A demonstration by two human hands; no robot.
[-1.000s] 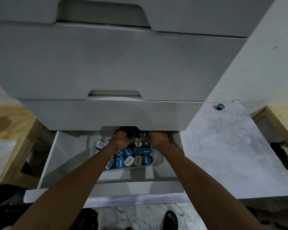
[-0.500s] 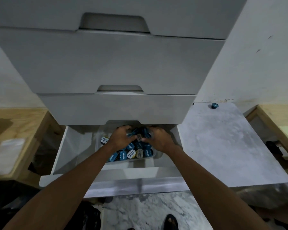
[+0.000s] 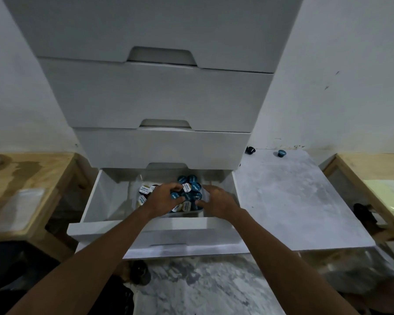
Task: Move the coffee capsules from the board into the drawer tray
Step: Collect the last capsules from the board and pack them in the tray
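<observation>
The bottom drawer of a white cabinet stands pulled out. In it lies a clear tray heaped with several blue and white-lidded coffee capsules. My left hand rests on the left part of the heap, fingers spread over capsules. My right hand lies at the tray's right end, fingers apart, touching the pile. On the grey marble board to the right, a blue capsule and a dark capsule lie at the far edge by the wall.
Closed drawers tower above the open one. A wooden bench with a plastic sheet flanks the left, another wooden bench with paper the right. Marbled floor and my shoe lie below.
My view has pulled back and tilted up. Both hands have spread slightly apart over the capsule heap, the right one sliding to the tray's right end. A dark capsule by the cabinet is now visible.
</observation>
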